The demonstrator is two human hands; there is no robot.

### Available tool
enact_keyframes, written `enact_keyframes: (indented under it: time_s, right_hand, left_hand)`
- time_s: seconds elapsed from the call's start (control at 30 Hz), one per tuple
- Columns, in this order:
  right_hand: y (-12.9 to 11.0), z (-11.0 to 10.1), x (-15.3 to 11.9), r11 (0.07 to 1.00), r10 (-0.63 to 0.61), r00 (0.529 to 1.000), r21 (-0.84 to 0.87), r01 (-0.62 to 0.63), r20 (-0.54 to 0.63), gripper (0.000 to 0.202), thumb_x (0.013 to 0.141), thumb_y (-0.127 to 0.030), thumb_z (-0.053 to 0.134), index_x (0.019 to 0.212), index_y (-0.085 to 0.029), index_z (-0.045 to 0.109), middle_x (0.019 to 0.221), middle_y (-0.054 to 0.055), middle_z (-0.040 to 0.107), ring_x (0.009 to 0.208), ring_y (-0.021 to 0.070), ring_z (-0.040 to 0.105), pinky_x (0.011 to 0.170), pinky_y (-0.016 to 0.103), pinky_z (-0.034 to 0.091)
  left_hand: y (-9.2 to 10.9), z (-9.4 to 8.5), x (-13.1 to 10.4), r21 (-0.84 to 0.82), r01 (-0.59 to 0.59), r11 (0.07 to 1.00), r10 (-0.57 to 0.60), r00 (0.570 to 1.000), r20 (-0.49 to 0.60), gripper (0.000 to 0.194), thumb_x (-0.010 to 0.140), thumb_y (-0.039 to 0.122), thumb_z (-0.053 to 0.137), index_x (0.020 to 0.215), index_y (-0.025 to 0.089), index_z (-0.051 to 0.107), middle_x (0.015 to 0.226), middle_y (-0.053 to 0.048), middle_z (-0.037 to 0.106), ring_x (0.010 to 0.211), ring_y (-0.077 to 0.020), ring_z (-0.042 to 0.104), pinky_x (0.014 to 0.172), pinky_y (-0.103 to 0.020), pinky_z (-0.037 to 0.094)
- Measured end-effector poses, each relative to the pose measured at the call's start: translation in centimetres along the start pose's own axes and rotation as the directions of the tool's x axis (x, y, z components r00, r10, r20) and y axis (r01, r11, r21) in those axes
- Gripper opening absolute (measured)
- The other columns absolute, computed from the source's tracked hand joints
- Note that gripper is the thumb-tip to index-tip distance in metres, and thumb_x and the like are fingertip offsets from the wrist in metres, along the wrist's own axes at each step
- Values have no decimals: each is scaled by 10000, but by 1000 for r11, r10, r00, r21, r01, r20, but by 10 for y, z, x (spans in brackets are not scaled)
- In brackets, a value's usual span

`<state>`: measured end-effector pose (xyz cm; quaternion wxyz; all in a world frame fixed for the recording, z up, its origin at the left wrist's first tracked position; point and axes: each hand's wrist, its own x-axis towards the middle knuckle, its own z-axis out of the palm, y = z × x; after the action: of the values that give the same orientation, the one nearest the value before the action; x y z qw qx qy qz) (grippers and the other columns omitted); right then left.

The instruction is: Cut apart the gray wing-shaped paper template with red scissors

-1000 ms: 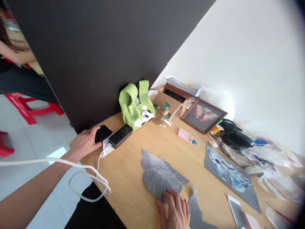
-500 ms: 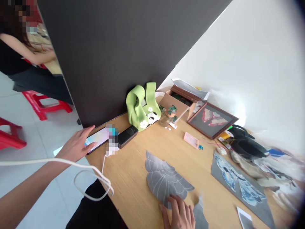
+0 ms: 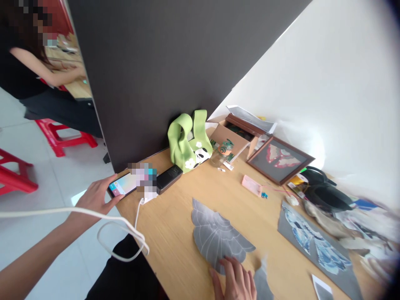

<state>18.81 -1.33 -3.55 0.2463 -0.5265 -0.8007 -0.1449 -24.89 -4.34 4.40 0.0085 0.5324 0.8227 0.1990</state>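
My left hand [image 3: 98,196] grips the near end of a phone [image 3: 125,183] at the table's left edge, fingers on one long side and thumb on the other. The screen is lit, and its far part is blurred out. My right hand [image 3: 236,277] lies with fingers apart, its fingertips on the lower edge of a grey wing-shaped piece [image 3: 217,233] with pale lines. Beside that hand is a second grey piece [image 3: 263,279], partly hidden by it. A black device [image 3: 168,179] lies just beyond the phone.
A white cable [image 3: 106,214] loops across the left arm. Behind stand a green bag [image 3: 187,146], a jar [image 3: 220,156] and a cardboard box [image 3: 233,137]. Rightward lie a pink tray [image 3: 251,186], framed wings [image 3: 280,159] and blue wings [image 3: 315,243]. A person [image 3: 46,75] sits beyond the dark partition [image 3: 175,62].
My left hand has shifted slightly toward the phone's near end, and more of the lit screen's near part shows. The right hand stays on the grey piece. The view has moved slightly.
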Motion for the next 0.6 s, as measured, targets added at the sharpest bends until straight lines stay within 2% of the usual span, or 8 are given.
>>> enact_keyframes:
  time_s: [0.17,0.27,0.33,0.4,0.47,0.53,0.57,0.6]
  right_hand:
    - [-2,-4,-1,1000,6,1000,-17,-5,9,419,997,-512,312,973,-203,594,981,124,713,952,326,660,921,514,391]
    - [-1,-4,0,1000,-6,1000,-7,6,-2,408,995,-504,327,964,-203,601,980,129,714,957,337,658,916,520,390]
    - [0,-4,1,1000,-17,1000,8,17,-11,393,995,-490,338,952,-203,602,967,129,714,953,342,656,907,523,392]
    - [1,-3,1,999,-26,999,33,27,-20,376,995,-479,351,942,-204,602,955,127,713,946,342,654,892,516,398]
    - [2,-2,1,998,-21,999,63,22,-26,366,989,-481,366,938,-210,607,955,124,713,948,344,650,883,512,401]
    - [1,-1,1,995,-10,999,96,13,-30,356,984,-481,380,944,-214,612,962,124,711,959,348,642,887,516,397]
    - [1,0,1,993,-6,999,114,10,-32,347,981,-478,390,945,-216,614,967,124,709,965,349,639,891,518,396]
    - [1,1,1,991,-4,999,132,9,-35,336,979,-475,401,944,-218,615,971,123,707,968,348,636,894,519,395]
  left_hand:
    - [-5,14,10,-19,-30,999,30,1000,-5,725,856,566,467,1389,78,419,1355,-193,562,1233,-341,494,1027,-449,396]
    - [-3,10,9,-46,-22,999,21,999,-30,669,868,535,453,1371,94,444,1335,-186,571,1220,-341,497,1007,-447,405]
    - [-3,4,2,-80,31,996,-37,996,-79,592,876,511,451,1332,135,477,1273,-164,598,1172,-330,521,949,-428,440]
    - [-4,-1,-13,-154,116,981,-138,980,-140,505,853,506,481,1225,170,535,1130,-132,635,1042,-301,570,853,-382,474]
    - [-6,0,-38,-263,199,944,-244,958,-149,404,799,520,531,1041,201,583,945,-83,645,844,-252,588,731,-327,476]
    - [-8,8,-71,-357,289,889,-325,945,-45,308,755,541,582,870,255,598,758,-14,619,682,-207,554,592,-279,427]
    - [-8,13,-89,-406,305,862,-325,945,19,275,743,546,606,784,275,602,664,13,585,619,-188,515,570,-269,403]
    - [-7,19,-107,-450,324,832,-296,946,133,266,741,543,632,700,283,597,606,29,555,588,-174,487,574,-266,392]
